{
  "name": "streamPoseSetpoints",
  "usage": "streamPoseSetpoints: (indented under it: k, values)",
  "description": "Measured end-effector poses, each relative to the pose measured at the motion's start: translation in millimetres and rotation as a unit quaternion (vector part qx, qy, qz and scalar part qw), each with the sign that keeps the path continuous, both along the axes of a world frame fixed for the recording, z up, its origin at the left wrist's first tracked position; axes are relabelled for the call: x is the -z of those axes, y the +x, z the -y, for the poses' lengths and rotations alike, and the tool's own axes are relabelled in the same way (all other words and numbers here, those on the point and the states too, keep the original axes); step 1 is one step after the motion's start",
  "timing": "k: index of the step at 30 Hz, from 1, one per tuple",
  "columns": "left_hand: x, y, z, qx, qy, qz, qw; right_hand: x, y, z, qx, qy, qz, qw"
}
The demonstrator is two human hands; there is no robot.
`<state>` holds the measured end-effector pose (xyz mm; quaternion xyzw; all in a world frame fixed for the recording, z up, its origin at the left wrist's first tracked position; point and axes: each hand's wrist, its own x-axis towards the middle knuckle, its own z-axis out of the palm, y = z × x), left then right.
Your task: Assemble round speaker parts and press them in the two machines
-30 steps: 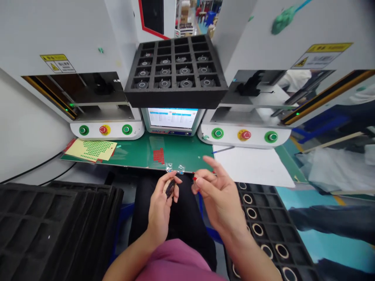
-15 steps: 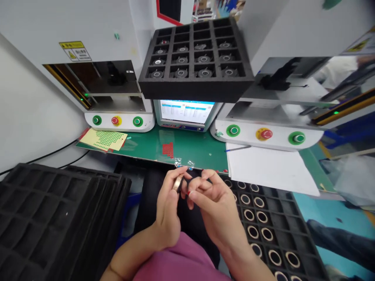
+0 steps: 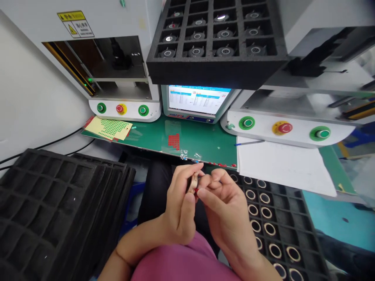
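Just left of the right hand [image 3: 230,208], the left hand [image 3: 178,208] holds a round gold piece [image 3: 193,182] between its thumb and fingers. The right hand pinches a tiny red bit [image 3: 197,190] close to the gold piece. I cannot tell if they touch.

The red bit is so small that it could drop if the pinch gets loose. If it is sticky, it could cling to a finger. The gold piece is tipped on its side, so a weak grip could let it fall. Ahead of the right hand, more red bits [image 3: 222,165] lie at the table edge, where a bump could knock them off.

Farther ahead of both hands, a screen [image 3: 199,101] has letters under it that seem to start with "HIR"; its own words are too small to read. Up and left of the left hand, a warning sign [image 3: 75,24] has a yellow triangle and blurry writing.
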<state>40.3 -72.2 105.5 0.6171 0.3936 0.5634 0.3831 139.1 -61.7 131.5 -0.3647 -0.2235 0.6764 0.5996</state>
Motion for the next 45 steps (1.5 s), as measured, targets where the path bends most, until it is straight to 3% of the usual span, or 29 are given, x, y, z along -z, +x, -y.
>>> streamPoseSetpoints:
  k: [20, 25, 29, 34, 37, 41, 45]
  values:
    - [-2.8, -4, -4, 0.011, 0.034, -0.05, 0.998, -1.1, 2, 0, -0.002, -0.013, -0.014, 1.0]
    - [-8.5, -5, -4, 0.007, 0.038, -0.052, 0.998, 0.3, 7, 0, -0.036, -0.038, -0.019, 0.998]
    - [-10.7, -5, -4, 0.045, 0.027, -0.054, 0.997, 7.3, 10, 1, -0.058, -0.067, -0.028, 0.996]
    - [-10.2, -7, -6, 0.08, -0.007, -0.02, 0.997, 14.9, 3, 3, -0.033, -0.067, -0.013, 0.997]
    - [-12.2, -6, -7, 0.108, -0.069, 0.038, 0.991, 15.4, 0, 2, -0.012, -0.061, 0.025, 0.998]
    - [-15.6, 1, -8, 0.147, -0.198, 0.167, 0.955, 13.3, 3, 2, 0.005, -0.033, 0.056, 0.998]
    - [-13.4, 10, -12, 0.145, -0.263, 0.271, 0.914, 11.7, 12, 1, 0.068, -0.014, 0.053, 0.996]
